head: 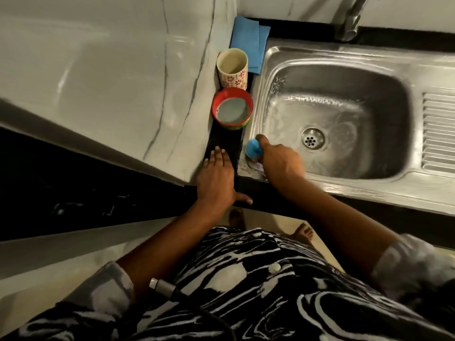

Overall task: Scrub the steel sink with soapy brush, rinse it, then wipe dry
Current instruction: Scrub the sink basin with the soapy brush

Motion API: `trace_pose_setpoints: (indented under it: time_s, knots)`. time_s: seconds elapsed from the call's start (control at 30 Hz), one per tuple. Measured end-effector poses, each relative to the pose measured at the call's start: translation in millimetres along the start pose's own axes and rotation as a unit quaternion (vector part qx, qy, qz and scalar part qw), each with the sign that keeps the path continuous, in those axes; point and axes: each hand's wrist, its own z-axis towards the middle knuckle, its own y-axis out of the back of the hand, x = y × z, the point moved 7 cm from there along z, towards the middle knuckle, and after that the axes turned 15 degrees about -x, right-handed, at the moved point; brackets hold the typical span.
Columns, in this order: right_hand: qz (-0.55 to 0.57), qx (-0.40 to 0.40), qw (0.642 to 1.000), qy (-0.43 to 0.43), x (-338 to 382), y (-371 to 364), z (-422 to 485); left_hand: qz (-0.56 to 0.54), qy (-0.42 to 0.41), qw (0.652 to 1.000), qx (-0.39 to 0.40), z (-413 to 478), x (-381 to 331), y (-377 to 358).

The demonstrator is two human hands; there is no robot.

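Note:
The steel sink point(268, 70) fills the upper right, its basin streaked with soapy film around the drain point(313, 138). My right hand point(280, 163) grips a blue-handled brush point(253, 148) and holds it against the sink's near left corner rim, where white suds show. My left hand point(216, 175) lies flat, fingers straight, on the dark counter strip just left of the sink. A red bowl point(232, 109) of cloudy soapy water stands on that strip beyond my left hand. A folded blue cloth point(248, 43) lies at the sink's far left corner.
A cream cup point(232, 67) with red flowers stands behind the red bowl. The tap point(349, 20) rises at the back of the sink. A ribbed drainboard point(438, 129) lies to the right. A marble-look wall point(110, 82) closes off the left.

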Motion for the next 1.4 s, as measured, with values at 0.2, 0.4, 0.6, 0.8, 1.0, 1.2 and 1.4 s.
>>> trace_pose_setpoints:
  time_s: [0.2,0.4,0.6,0.8,1.0,1.2,1.4]
  knots:
    - [0.068,0.001,0.994,-0.08,-8.6,-2.2,18.5,-0.003,-0.009,1.0,0.007,6.4,1.0,1.7]
    - [0.079,0.023,0.996,-0.022,5.2,-8.2,-26.7,-0.022,-0.006,1.0,-0.01,9.2,4.7,5.3]
    - [0.074,-0.05,0.992,-0.085,18.2,-3.7,20.2,-0.021,0.012,0.999,-0.031,24.9,7.1,29.6]
    - [0.032,0.011,0.999,-0.009,21.2,-0.5,-46.6,-0.022,0.012,0.999,-0.025,22.5,8.7,21.9]
    - [0.037,-0.038,0.998,-0.047,21.8,7.9,14.9,-0.015,0.018,1.0,-0.015,20.8,9.3,22.2]
    - [0.07,-0.005,0.997,-0.017,14.5,-4.2,-33.1,-0.001,0.012,1.0,-0.026,23.0,10.4,21.8]
    - [0.027,-0.039,0.999,-0.027,14.5,4.2,11.4,-0.002,0.014,1.0,-0.015,22.3,9.4,21.6]
